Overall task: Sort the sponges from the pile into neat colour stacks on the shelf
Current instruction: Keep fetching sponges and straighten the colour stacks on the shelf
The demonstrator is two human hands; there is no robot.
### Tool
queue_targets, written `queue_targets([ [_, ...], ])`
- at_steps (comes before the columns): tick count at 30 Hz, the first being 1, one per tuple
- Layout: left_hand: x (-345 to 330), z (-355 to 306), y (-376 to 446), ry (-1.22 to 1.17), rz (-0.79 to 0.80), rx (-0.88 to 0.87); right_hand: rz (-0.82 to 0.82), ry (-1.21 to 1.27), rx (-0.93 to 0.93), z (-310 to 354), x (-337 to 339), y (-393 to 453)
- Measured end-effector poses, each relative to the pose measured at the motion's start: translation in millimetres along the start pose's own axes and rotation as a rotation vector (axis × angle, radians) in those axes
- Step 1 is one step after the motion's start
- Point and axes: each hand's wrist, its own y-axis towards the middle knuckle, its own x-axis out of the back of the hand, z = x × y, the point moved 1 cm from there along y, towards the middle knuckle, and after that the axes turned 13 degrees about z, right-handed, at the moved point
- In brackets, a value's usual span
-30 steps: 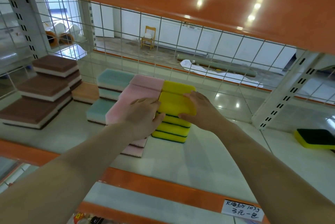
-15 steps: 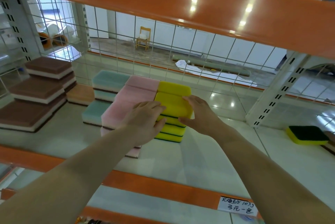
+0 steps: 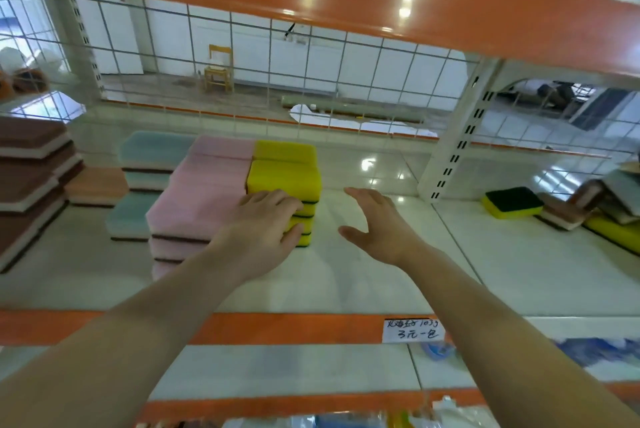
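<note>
- Several colour stacks already stand at the left half of the white shelf board [image 3: 346,289]: tall yellow foam sponges with dark scouring bases [image 3: 284,181], pink foam sponges [image 3: 204,199] touching them on the left, pale blue ones [image 3: 152,150] behind those, one orange-peach sponge [image 3: 97,185], and brown-topped sponges [image 3: 27,164] at the far left edge.
- My left hand [image 3: 263,230] rests with relaxed fingers against the front of the yellow stack, touching it, not gripping.
- My right hand [image 3: 377,223] hovers just beside that stack, fingers spread, holding nothing.
- What's left, I judge: a yellow sponge with a dark green top [image 3: 509,202] lies alone toward the right, and a jumbled pile of mixed sponges [image 3: 602,205] sits at the right edge.
- I'd call this well past halfway; the pile's full size is cut off.
</note>
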Motion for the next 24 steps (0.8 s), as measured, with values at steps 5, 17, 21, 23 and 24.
queue_targets([
  [5,-3,-26,-2,0.067,0.053,-0.050,-0.005,0.027,-0.070,-16,0,-35],
  [17,-29,-113,36,0.079,0.119,-0.217,-0.061,0.078,-0.247,-92,11,-116],
  [21,-41,-156,46,0.078,0.118,-0.261,-0.047,0.103,-0.298,-127,20,-150],
  [23,-47,-181,50,0.070,0.129,-0.278,-0.036,0.103,-0.329,-146,26,-167],
  [24,-50,-193,53,0.066,0.132,-0.290,-0.032,0.103,-0.343,-156,29,-176],
])
